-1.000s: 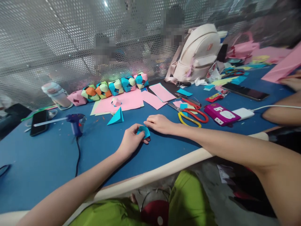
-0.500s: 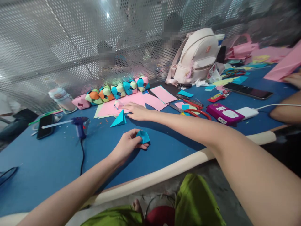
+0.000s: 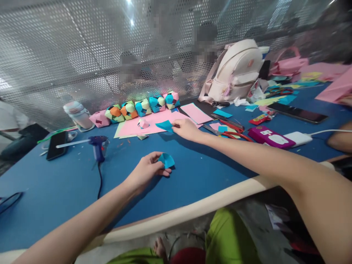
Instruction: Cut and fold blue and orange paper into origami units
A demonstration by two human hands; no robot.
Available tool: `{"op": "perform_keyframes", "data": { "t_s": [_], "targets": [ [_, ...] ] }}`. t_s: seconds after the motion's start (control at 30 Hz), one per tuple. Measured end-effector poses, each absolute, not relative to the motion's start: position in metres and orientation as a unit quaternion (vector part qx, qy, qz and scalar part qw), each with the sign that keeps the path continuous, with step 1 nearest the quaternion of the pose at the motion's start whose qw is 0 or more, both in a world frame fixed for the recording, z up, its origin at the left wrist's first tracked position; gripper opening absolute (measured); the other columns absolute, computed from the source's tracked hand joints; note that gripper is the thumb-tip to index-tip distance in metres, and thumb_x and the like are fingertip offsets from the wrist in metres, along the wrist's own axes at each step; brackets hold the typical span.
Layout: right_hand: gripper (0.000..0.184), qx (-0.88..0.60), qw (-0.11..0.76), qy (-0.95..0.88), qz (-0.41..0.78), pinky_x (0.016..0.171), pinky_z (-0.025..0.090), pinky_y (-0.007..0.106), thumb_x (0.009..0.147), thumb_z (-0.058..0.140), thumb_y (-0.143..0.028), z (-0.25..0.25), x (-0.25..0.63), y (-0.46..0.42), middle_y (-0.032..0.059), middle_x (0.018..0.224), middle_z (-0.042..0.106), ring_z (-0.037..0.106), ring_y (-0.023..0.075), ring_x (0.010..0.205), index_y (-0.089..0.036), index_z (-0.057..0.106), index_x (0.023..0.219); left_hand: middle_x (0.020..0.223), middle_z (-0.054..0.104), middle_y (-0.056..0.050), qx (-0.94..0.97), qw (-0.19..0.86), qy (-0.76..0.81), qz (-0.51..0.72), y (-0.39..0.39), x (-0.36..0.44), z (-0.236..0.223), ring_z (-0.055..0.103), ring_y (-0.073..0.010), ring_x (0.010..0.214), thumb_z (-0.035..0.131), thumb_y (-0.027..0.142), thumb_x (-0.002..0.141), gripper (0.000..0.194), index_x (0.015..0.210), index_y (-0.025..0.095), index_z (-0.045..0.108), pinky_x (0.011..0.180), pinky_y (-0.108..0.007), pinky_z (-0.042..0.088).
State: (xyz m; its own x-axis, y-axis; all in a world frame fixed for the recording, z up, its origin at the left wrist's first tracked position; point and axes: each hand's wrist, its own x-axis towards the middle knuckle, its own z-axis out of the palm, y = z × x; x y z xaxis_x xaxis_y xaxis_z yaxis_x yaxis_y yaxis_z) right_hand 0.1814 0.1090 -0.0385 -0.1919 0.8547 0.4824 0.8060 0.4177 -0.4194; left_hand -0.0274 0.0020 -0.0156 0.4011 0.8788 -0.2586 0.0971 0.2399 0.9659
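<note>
Paper (image 3: 166, 160), blue, creased | left grip (image 3: 161, 164) pinching it; right grip (image 3: 176, 127) pinching blue triangle (image 3: 164, 125)

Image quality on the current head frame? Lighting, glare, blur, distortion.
Head view: two small bright glare spots high on the perforated metal screen; soft dark shadows beside both forearms on the blue table; near table edge bows, wide-angle style; upper right corner smeared; folded blue paper in the left hand readable, fine creases soft.
</note>
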Motion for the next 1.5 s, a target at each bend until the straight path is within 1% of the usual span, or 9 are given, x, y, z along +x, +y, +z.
{"op": "perform_keyframes", "data": {
  "t_s": [0.37,0.67,0.8,0.9,1.03,1.1,1.17,1.37,1.5],
  "targets": [
    [0.015,-0.603,0.358,-0.708,0.078,0.067,0.038,0.027,0.077,0.053,-0.014,-0.048,0.215,0.096,0.0059,0.079,0.069,0.058,0.0169,0.073,-0.016,0.067,0.073,0.079,0.070,-0.009,0.492,0.647,0.461,0.356,0.020,-0.029,-0.016,0.070,-0.0162,0.067,0.058,0.006,0.069,0.021,0.088,0.010,0.066,0.064,-0.026,0.057],
    [0.019,-0.573,0.394,-0.701,0.156,0.057,0.036,0.024,0.075,0.051,-0.021,-0.042,0.205,0.092,-0.0027,0.051,0.053,0.049,0.0113,0.054,-0.017,0.055,0.057,0.081,0.069,-0.007,0.518,0.590,0.461,0.414,0.048,-0.024,-0.026,0.070,-0.0145,0.067,0.052,0.001,0.069,0.028,0.092,0.009,0.065,0.064,-0.025,0.059],
    [0.021,-0.558,0.416,-0.695,0.180,0.056,0.037,0.024,0.076,0.052,-0.025,-0.037,0.206,0.081,-0.0027,0.052,0.053,0.048,0.0107,0.052,-0.017,0.054,0.057,0.112,0.066,-0.015,0.521,0.573,0.463,0.431,0.067,-0.023,-0.029,0.071,-0.0147,0.068,0.056,0.002,0.070,0.041,0.110,0.010,0.060,0.062,-0.026,0.058],
    [0.019,-0.544,0.440,-0.693,0.175,0.060,0.038,0.025,0.077,0.053,-0.028,-0.033,0.207,0.067,-0.0014,0.061,0.057,0.049,0.0113,0.059,-0.017,0.057,0.063,0.134,0.054,-0.018,0.568,0.500,0.479,0.445,0.073,-0.025,-0.026,0.066,-0.0103,0.056,0.063,0.009,0.071,0.052,0.122,0.016,0.056,0.045,-0.021,0.051],
    [0.017,-0.527,0.467,-0.691,0.164,0.064,0.040,0.026,0.079,0.053,-0.031,-0.028,0.206,0.042,0.0006,0.070,0.061,0.052,0.0127,0.065,-0.017,0.060,0.072,0.095,0.069,-0.006,0.619,0.351,0.496,0.498,0.059,-0.024,-0.016,0.052,-0.0043,0.043,0.069,0.024,0.072,0.031,0.102,0.016,0.063,0.037,-0.016,0.036],
    [0.015,-0.507,0.488,-0.695,0.147,0.064,0.041,0.026,0.078,0.055,-0.030,-0.027,0.203,0.028,0.0009,0.069,0.061,0.052,0.0133,0.065,-0.018,0.058,0.071,0.076,0.065,-0.001,0.605,0.423,0.467,0.486,0.043,-0.017,-0.010,0.053,-0.0071,0.044,0.067,0.038,0.076,0.026,0.086,0.016,0.060,0.038,-0.018,0.040],
    [0.012,-0.485,0.495,-0.708,0.135,0.065,0.041,0.026,0.078,0.056,-0.029,-0.026,0.198,0.015,0.0010,0.071,0.061,0.053,0.0133,0.066,-0.019,0.056,0.071,0.083,0.064,-0.002,0.566,0.546,0.432,0.442,0.027,-0.006,-0.007,0.061,-0.0123,0.052,0.066,0.049,0.074,0.036,0.089,0.017,0.056,0.043,-0.024,0.049],
    [0.008,-0.486,0.459,-0.703,0.243,0.058,0.038,0.024,0.075,0.056,-0.024,-0.033,0.186,-0.001,-0.0040,0.063,0.051,0.047,0.0106,0.059,-0.020,0.049,0.074,0.080,0.064,0.000,0.566,0.587,0.422,0.396,0.006,0.020,-0.011,0.065,-0.0135,0.066,0.063,0.016,0.069,0.022,0.090,0.016,0.057,0.068,-0.032,0.059],
    [0.018,-0.487,0.465,-0.643,0.365,0.057,0.039,0.024,0.071,0.062,-0.029,-0.039,0.186,0.007,-0.0044,0.067,0.053,0.047,0.0105,0.060,-0.018,0.055,0.083,0.074,0.066,-0.001,0.594,0.566,0.430,0.378,0.011,0.019,-0.017,0.065,-0.0148,0.062,0.059,0.015,0.070,0.017,0.087,0.014,0.060,0.065,-0.032,0.059]
  ]
}}
